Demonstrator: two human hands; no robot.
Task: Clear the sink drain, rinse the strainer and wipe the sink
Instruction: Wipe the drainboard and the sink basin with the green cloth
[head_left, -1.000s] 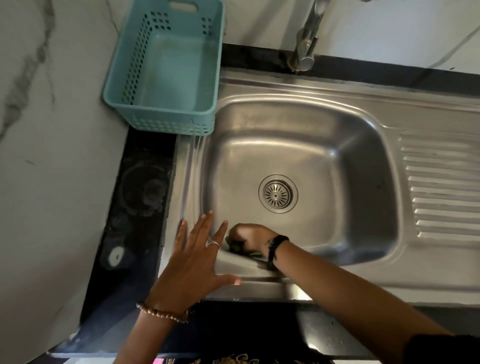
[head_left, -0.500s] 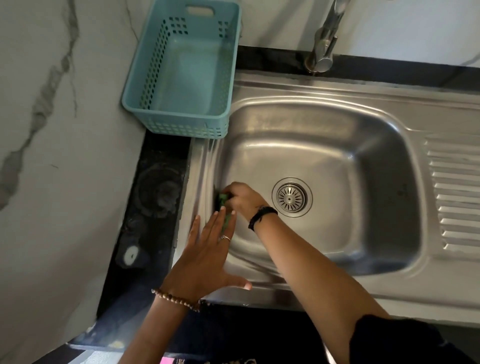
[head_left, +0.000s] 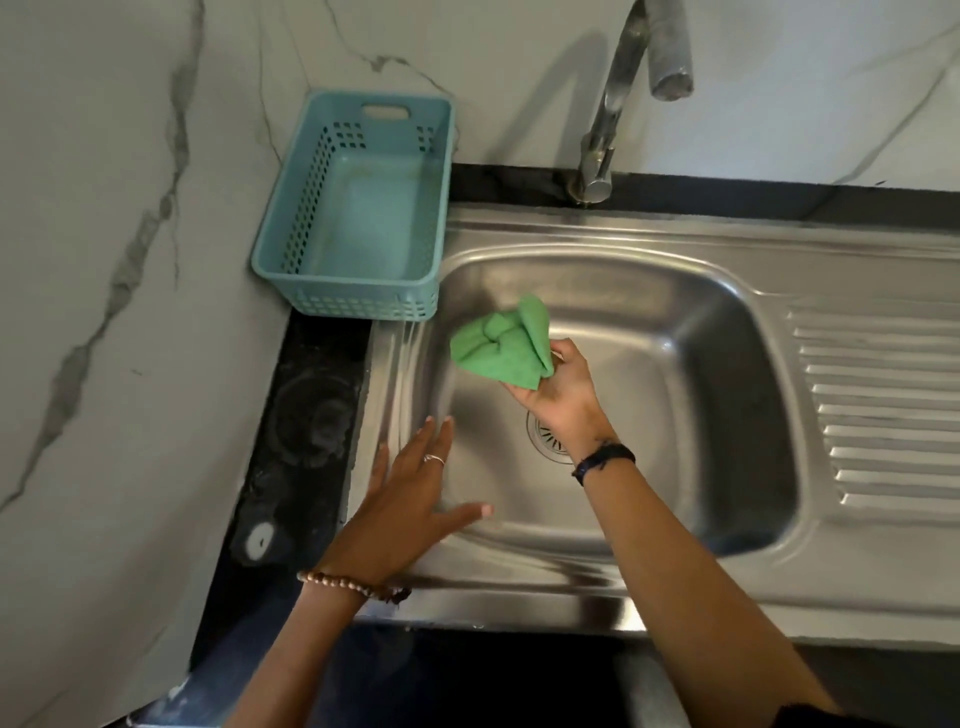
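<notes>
My right hand (head_left: 563, 397) holds a crumpled green cloth (head_left: 501, 345) up above the steel sink basin (head_left: 675, 364), over its left half. The strainer (head_left: 545, 441) sits in the drain and is partly hidden behind my right wrist. My left hand (head_left: 410, 499) lies flat with fingers spread on the sink's front-left rim and inner wall, holding nothing.
A teal plastic basket (head_left: 358, 218) stands empty at the back left, overlapping the sink's corner. The tap (head_left: 618, 93) rises at the back, its spout above the basin. A ribbed drainboard (head_left: 878, 410) lies to the right. Black counter (head_left: 306, 415) runs along the left.
My right hand has lifted the green cloth off the basin's left wall and raised it towards the back. The left hand stays on the rim. The camera view has shifted.
</notes>
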